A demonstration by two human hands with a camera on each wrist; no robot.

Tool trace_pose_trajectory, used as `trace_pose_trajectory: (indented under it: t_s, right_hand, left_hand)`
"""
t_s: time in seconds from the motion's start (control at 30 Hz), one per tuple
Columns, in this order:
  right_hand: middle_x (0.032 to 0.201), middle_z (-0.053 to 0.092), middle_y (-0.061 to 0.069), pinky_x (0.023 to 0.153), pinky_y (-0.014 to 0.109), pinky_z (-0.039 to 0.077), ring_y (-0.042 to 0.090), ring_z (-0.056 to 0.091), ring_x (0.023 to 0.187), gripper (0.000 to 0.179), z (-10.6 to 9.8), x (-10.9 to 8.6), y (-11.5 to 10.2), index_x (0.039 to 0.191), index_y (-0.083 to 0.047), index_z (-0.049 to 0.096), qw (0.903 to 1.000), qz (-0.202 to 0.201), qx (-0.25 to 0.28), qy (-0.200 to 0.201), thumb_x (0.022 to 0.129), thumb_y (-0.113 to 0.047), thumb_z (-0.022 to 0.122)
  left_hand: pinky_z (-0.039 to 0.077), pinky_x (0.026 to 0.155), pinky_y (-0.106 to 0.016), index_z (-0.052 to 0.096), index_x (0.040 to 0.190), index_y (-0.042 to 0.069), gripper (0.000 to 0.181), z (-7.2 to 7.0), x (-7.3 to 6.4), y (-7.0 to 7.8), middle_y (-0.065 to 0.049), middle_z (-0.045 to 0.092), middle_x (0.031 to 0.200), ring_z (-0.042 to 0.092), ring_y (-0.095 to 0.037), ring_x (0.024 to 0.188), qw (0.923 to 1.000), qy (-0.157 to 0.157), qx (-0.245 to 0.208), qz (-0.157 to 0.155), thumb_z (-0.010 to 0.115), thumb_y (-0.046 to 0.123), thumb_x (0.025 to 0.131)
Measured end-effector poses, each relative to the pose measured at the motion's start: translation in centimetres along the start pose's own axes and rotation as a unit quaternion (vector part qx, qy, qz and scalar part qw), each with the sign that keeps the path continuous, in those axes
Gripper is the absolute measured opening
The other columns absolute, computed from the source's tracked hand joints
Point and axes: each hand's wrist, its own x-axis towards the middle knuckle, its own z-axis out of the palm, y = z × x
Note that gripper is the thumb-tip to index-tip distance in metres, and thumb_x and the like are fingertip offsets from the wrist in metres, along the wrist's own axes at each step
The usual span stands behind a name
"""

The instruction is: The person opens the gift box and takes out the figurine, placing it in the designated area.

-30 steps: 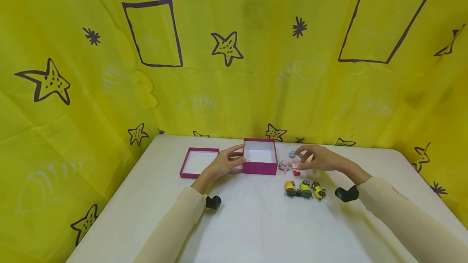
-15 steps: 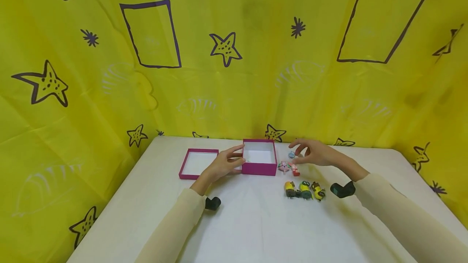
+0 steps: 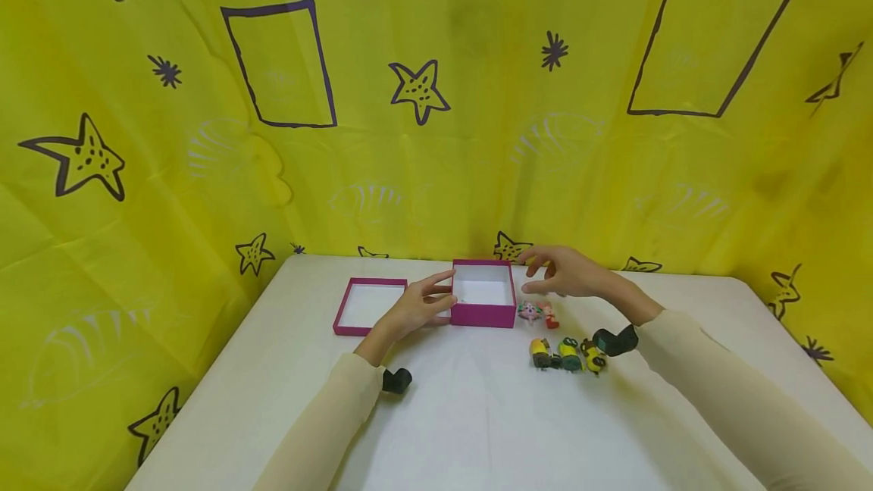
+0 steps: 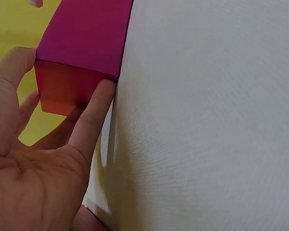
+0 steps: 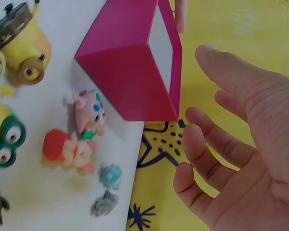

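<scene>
My left hand [image 3: 416, 305] rests at the left wall of a magenta box [image 3: 484, 315] with a white inside. In the left wrist view its extended fingers [image 4: 89, 120] touch the box's edges. My right hand [image 3: 566, 271] hovers just right of the box, fingers apart and slightly bent, holding nothing. Below it lie a pink round figurine [image 5: 90, 114] and a red-and-pink figurine [image 5: 70, 150]. A small blue toy [image 5: 111, 176] and a small grey toy [image 5: 106, 203] show in the right wrist view; from the head, the right hand largely hides them.
Several yellow Minion figurines [image 3: 569, 353] lie in a row nearer the front, right of the box. A magenta-rimmed lid [image 3: 350, 305], white inside up, lies to the left. The white table [image 3: 436, 415] ends at a yellow patterned curtain [image 3: 423, 173] behind.
My right hand has moved left and slightly back, from above the small figurines towards the box's right rim. My left hand stays at the box.
</scene>
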Motion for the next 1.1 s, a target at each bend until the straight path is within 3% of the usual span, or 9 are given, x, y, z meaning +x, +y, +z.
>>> trace_pose_trajectory:
  t_s: [0.13, 0.73, 1.1]
  right_hand:
    - [0.111, 0.07, 0.013, 0.067, 0.036, 0.057, 0.023, 0.061, 0.083, 0.053, 0.4, 0.8, -0.5, 0.137, -0.003, 0.06, 0.9998, -0.011, -0.017, 0.006, 0.092, -0.024, 0.079]
    - [0.106, 0.07, 0.008, 0.075, 0.032, 0.058, 0.028, 0.062, 0.091, 0.051, 2.7, 4.2, -2.8, 0.134, -0.002, 0.064, 0.9995, -0.024, -0.006, -0.017, 0.09, -0.023, 0.082]
    - [0.101, 0.073, 0.006, 0.075, 0.032, 0.058, 0.022, 0.064, 0.087, 0.048, 4.7, 6.0, -3.2, 0.129, -0.002, 0.066, 0.998, -0.045, -0.024, -0.037, 0.088, -0.022, 0.083]
  left_hand:
    - [0.06, 0.09, -0.043, 0.043, 0.158, 0.022, 0.063, 0.0, -0.1, 0.1, -0.02, 0.05, 0.15, 0.059, -0.033, 0.128, 1.0, 0.002, 0.0, 0.003, 0.068, 0.018, 0.101]
    - [0.061, 0.089, -0.04, 0.047, 0.155, 0.031, 0.061, 0.0, 0.0, 0.1, -0.015, 0.052, 0.149, 0.059, -0.032, 0.127, 0.9997, 0.012, 0.015, -0.014, 0.071, 0.024, 0.099]
    - [0.061, 0.09, -0.041, 0.043, 0.158, 0.025, 0.063, 0.1, -0.1, 0.1, -0.016, 0.051, 0.15, 0.057, -0.035, 0.131, 0.9996, 0.009, 0.024, -0.01, 0.069, 0.025, 0.1]
